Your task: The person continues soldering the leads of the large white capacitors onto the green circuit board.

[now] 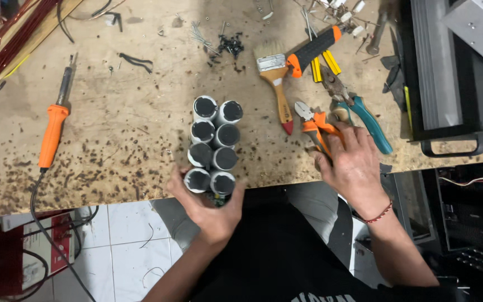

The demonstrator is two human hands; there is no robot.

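My left hand (pixel 211 210) grips the near end of a pack of several grey cylindrical cells (pixel 213 142), stood in two rows on the workbench edge, their dark round tops facing up. My right hand (pixel 353 162) rests on the bench to the right, fingers closing over the orange handles of a pair of side cutters (pixel 314 126), whose jaws point away from me. A red thread bracelet circles my right wrist.
A scarred wooden workbench (pixel 124 134) carries an orange soldering iron (pixel 54 126) at left, a paintbrush (pixel 275 75), teal-handled pliers (pixel 364 114), an orange-and-black tool handle (pixel 311 50), black screws (pixel 230 43). Black metal cases (pixel 454 72) stand at right. White floor tiles below.
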